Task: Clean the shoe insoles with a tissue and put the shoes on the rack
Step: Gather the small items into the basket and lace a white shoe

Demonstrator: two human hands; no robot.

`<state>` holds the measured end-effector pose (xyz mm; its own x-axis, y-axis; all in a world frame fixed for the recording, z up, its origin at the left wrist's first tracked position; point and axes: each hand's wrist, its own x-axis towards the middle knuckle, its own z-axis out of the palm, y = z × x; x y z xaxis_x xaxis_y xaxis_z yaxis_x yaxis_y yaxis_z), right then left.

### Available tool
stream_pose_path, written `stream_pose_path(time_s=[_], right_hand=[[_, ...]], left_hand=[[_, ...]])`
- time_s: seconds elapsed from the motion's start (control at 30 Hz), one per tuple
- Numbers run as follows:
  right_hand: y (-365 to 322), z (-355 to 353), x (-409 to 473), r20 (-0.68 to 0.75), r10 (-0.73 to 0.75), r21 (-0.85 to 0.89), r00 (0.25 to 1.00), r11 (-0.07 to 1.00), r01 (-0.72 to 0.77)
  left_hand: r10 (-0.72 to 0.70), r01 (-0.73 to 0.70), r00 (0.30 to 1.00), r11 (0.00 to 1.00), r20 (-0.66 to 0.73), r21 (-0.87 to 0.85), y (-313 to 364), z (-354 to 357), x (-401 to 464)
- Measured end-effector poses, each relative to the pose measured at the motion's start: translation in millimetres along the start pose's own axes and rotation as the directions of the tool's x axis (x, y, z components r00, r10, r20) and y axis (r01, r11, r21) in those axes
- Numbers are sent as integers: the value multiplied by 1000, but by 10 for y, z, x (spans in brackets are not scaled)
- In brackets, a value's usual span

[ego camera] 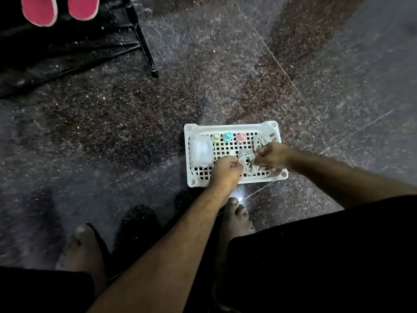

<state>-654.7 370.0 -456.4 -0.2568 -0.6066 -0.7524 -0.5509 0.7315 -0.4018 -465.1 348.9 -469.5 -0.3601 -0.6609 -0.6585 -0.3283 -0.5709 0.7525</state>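
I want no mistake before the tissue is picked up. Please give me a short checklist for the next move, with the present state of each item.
1. Tissue pack within reach, in the white basket: ok.
2. Left hand free to take it: not ok, it pinches the coiled cord.
3. Right hand free: not ok, its fingers hold the same cord.
4. Pink shoes in view, on the black rack: ok.
5. Insoles dirty or clean: cannot tell.
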Motion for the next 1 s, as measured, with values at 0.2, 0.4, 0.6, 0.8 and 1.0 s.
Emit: stream_pose_path(time_s=[0.2, 0.4, 0.6, 0.8, 1.0], right_hand=[[-21, -51, -40, -26, -111, -367, 993, 925, 94], [-154, -122, -184, 10, -210, -714, 978, 683, 154], [-213, -65, -244, -8, -350, -831, 937, 524, 189], [-224, -40, -390, -59, -412, -846, 909, 504, 173], [-96, 53, -592, -346, -394, -619, 851, 778, 109]], left_hand=[[79, -79, 997, 977, 8, 199, 31, 146, -57], [222, -219, 974, 873, 46, 436, -54, 145, -79], [216, -260, 966, 819, 145, 512, -95, 127, -113], [251, -281, 960, 814, 127, 509, -28, 135, -171], [441, -407, 895, 739, 72, 536, 40, 53, -277]])
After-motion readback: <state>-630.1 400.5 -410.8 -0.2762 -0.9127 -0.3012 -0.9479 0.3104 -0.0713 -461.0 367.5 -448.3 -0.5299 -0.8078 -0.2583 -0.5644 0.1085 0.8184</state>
